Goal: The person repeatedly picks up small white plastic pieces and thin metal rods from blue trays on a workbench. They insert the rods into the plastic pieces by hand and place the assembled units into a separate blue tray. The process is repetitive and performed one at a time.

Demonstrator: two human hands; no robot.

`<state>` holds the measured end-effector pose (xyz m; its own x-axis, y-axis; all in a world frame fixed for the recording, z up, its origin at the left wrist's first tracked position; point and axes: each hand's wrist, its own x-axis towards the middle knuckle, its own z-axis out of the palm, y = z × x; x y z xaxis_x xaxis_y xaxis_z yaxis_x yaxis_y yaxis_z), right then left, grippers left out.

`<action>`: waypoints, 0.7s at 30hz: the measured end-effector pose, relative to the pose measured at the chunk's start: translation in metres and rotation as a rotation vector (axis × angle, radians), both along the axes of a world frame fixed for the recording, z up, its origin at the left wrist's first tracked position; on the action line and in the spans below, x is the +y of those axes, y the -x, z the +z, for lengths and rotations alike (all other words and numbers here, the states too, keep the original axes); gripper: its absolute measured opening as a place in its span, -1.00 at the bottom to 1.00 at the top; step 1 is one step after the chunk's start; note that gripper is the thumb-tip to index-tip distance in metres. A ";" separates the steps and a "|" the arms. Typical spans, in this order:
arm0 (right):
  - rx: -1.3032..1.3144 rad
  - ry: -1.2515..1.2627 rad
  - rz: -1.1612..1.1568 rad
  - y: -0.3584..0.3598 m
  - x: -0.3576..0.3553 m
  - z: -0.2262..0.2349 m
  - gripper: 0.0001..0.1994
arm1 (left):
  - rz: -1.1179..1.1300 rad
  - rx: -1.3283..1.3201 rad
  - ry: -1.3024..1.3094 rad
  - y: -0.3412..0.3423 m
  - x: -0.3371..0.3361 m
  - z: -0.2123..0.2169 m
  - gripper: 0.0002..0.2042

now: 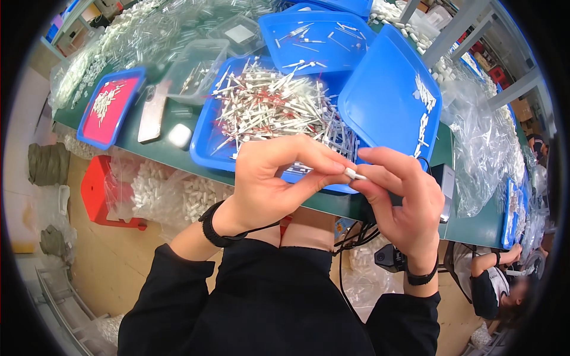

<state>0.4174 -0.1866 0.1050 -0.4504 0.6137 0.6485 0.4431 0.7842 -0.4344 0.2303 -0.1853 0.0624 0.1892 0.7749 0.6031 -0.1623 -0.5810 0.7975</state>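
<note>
Left hand [267, 178]: grip pinched shut on small white piece [355, 174].
Right hand [401, 199]: closed on the same piece, apparently.
Behind: blue tray [205, 142] of white parts on green surface [178, 154].

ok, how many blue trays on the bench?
At least 5: one with a red liner at left, the big one heaped with white parts, one behind it, one tilted at right, one cut off at the top. More may be hidden far right.
</note>
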 end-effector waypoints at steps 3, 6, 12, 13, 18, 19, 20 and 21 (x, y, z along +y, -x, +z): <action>-0.085 0.056 -0.011 0.002 0.008 -0.004 -0.60 | 0.040 0.133 -0.044 0.009 0.004 -0.001 -0.85; -0.131 0.212 -0.169 -0.015 0.027 0.000 -0.36 | 0.125 0.292 0.084 0.026 0.025 0.002 -0.81; -0.206 0.423 -0.652 -0.137 0.108 -0.033 -0.71 | 0.687 0.863 0.180 0.156 0.107 0.006 -0.72; -0.296 0.428 -0.710 -0.146 0.114 -0.041 -0.72 | 0.743 0.948 0.198 0.180 0.127 -0.003 -0.76; -0.628 0.479 -0.800 -0.165 0.127 -0.086 -0.74 | 0.745 1.327 0.414 0.217 0.183 -0.055 -0.76; -0.674 0.482 -0.834 -0.161 0.127 -0.089 -0.74 | 0.762 1.291 0.494 0.216 0.183 -0.059 -0.83; -0.670 0.470 -0.838 -0.159 0.130 -0.092 -0.75 | 0.809 1.317 0.469 0.219 0.184 -0.062 -0.84; -0.672 0.463 -0.847 -0.160 0.130 -0.094 -0.75 | 0.848 1.340 0.445 0.220 0.186 -0.068 -0.85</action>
